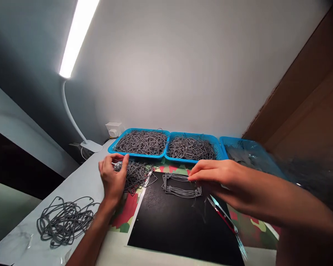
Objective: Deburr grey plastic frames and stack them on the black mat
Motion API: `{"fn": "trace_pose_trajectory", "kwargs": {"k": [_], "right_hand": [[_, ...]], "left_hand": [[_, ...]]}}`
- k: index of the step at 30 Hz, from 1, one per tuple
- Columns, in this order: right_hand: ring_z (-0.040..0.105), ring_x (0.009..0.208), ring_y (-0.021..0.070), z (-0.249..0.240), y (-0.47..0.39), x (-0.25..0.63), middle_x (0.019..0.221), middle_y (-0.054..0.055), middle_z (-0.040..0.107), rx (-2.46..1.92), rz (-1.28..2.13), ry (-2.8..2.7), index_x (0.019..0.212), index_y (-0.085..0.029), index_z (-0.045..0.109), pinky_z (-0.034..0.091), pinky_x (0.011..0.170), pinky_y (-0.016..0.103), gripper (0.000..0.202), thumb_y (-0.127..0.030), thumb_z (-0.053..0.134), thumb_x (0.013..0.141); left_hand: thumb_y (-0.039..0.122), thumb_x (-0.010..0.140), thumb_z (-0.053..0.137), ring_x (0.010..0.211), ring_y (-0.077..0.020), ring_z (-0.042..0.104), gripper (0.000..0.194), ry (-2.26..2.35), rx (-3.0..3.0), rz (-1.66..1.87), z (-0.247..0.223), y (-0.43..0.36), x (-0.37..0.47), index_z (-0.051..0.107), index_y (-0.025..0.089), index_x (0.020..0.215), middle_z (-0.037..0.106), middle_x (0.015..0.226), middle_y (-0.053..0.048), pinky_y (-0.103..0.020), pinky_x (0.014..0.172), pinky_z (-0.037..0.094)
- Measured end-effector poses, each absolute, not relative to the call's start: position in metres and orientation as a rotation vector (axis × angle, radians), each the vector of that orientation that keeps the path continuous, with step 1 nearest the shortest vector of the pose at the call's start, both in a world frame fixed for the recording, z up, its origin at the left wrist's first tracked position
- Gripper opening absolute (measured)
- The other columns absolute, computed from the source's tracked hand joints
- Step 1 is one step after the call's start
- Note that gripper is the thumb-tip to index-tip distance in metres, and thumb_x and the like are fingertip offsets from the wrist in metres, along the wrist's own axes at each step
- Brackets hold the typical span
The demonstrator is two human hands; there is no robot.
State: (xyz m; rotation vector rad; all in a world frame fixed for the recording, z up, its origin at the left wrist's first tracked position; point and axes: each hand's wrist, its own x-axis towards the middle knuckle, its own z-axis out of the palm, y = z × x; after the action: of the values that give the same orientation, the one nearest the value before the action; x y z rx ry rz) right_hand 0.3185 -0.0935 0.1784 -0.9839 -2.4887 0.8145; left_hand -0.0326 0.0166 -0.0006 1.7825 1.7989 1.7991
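Note:
My left hand is at the near-left edge of a tangled pile of thin grey cords; its thumb stands apart from its curved fingers, and no cord shows between them. On the black board, several grey cords are laid together in a neat rectangular bundle. My right hand reaches in from the right, thumb and fingers pinched together at the bundle's upper right corner. The fingertips appear closed on a cord there, though the hand covers part of that end.
Blue baskets full of grey cords line the wall, beside another blue basket holding clear plastic. Red-handled scissors lie on the board's right side. A loose cord heap lies at left. A lamp is clamped at the table's back left.

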Motion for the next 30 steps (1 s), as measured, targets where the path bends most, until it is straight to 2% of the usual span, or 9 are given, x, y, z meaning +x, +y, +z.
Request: {"fn": "trace_pose_trajectory", "kwargs": {"k": [4,5,7,9,11,14,22,28,30], "right_hand": [[0.073,0.107,0.0168,0.178,-0.094,0.315,0.126,0.005,0.077,-0.893,0.813,-2.548,0.122,-0.022,0.078,0.054,0.086,0.027,0.034,-0.003,0.054,0.107],[0.073,0.106,0.017,0.178,-0.093,0.313,0.125,0.006,0.077,-0.872,0.817,-2.553,0.122,-0.02,0.078,0.054,0.087,0.027,0.035,0.0,0.054,0.106],[0.073,0.108,0.0185,0.179,-0.091,0.31,0.123,0.008,0.078,-0.842,0.833,-2.553,0.12,-0.018,0.078,0.055,0.091,0.029,0.033,0.001,0.056,0.104],[0.074,0.107,0.0192,0.18,-0.086,0.308,0.119,0.009,0.078,-0.81,0.874,-2.545,0.117,-0.017,0.078,0.056,0.091,0.03,0.032,0.001,0.056,0.103],[0.074,0.102,0.0186,0.18,-0.079,0.31,0.115,0.008,0.079,-0.802,0.934,-2.532,0.114,-0.017,0.079,0.057,0.088,0.03,0.034,0.003,0.053,0.102],[0.075,0.1,0.0182,0.18,-0.071,0.315,0.112,0.006,0.08,-0.836,0.976,-2.545,0.11,-0.018,0.08,0.056,0.084,0.029,0.04,0.007,0.051,0.097],[0.076,0.08,0.0166,0.18,-0.076,0.31,0.093,-0.002,0.085,-1.063,1.033,-2.716,0.093,-0.024,0.084,0.051,0.061,0.023,0.046,0.01,0.055,0.081],[0.068,0.072,0.0173,0.164,-0.057,0.299,0.088,0.0,0.078,-1.335,0.938,-2.756,0.098,-0.025,0.076,0.043,0.055,0.025,0.02,-0.011,0.061,0.095],[0.066,0.068,0.018,0.148,-0.054,0.298,0.085,0.0,0.076,-1.432,0.934,-2.735,0.101,-0.025,0.073,0.041,0.053,0.027,0.01,-0.021,0.065,0.099]], "left_hand": [[0.057,0.109,0.061,0.085,-0.0223,0.068,0.036,1.393,2.124,1.523,-0.005,-0.014,0.009,0.071,0.024,0.097,0.07,0.092,-0.003,-0.035,0.083,0.06],[0.061,0.109,0.059,0.09,-0.0223,0.072,0.039,1.214,2.229,1.388,-0.009,-0.023,0.02,0.075,0.026,0.106,0.074,0.099,-0.004,-0.034,0.084,0.062],[0.064,0.111,0.058,0.12,-0.0263,0.073,0.05,0.796,2.389,1.023,-0.019,-0.039,0.037,0.068,0.029,0.145,0.072,0.134,-0.01,-0.038,0.103,0.062],[0.059,0.112,0.061,0.129,-0.0258,0.07,0.049,0.62,2.428,0.831,-0.027,-0.048,0.049,0.064,0.032,0.152,0.067,0.143,-0.01,-0.036,0.11,0.059],[0.047,0.117,0.056,0.121,-0.0225,0.072,0.032,0.584,2.459,0.799,-0.03,-0.05,0.053,0.072,0.032,0.141,0.072,0.133,-0.008,-0.033,0.105,0.059],[0.034,0.12,0.048,0.101,-0.0206,0.073,0.031,0.644,2.581,0.891,-0.029,-0.041,0.048,0.077,0.026,0.125,0.076,0.113,-0.007,-0.031,0.091,0.058],[0.022,0.115,0.053,0.09,-0.0208,0.07,0.025,0.751,2.669,0.764,-0.012,-0.026,0.025,0.078,0.023,0.119,0.075,0.102,-0.006,-0.031,0.08,0.052],[0.015,0.102,0.057,0.08,-0.0172,0.063,0.018,0.788,2.399,0.468,-0.003,-0.033,0.022,0.074,0.02,0.102,0.068,0.09,-0.002,-0.029,0.073,0.044],[0.021,0.103,0.06,0.072,-0.0155,0.059,0.015,0.803,2.356,0.419,-0.002,-0.034,0.022,0.07,0.02,0.092,0.065,0.082,0.0,-0.028,0.067,0.04]]}}
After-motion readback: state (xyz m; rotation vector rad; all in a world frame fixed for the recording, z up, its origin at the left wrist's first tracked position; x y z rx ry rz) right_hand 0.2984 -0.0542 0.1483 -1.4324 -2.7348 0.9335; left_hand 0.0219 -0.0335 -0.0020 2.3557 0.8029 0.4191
